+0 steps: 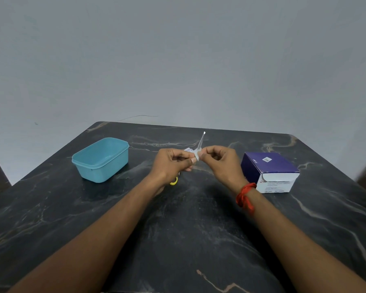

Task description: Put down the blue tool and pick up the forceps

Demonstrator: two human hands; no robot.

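Both my hands meet above the middle of a dark marble table (178, 240). My left hand (172, 160) and my right hand (219, 160) pinch a small white packet (195, 152) between thumbs and fingers. A thin pale strip (201, 139) of it sticks up and away from the fingers. A yellow object (174, 181) shows under my left wrist, mostly hidden. A red thread (245, 195) is tied round my right wrist.
A light blue plastic tub (100, 159), open at the top, stands at the left. A purple and white cardboard box (269, 172) stands at the right, close to my right wrist. A plain grey wall rises behind the table's far edge.
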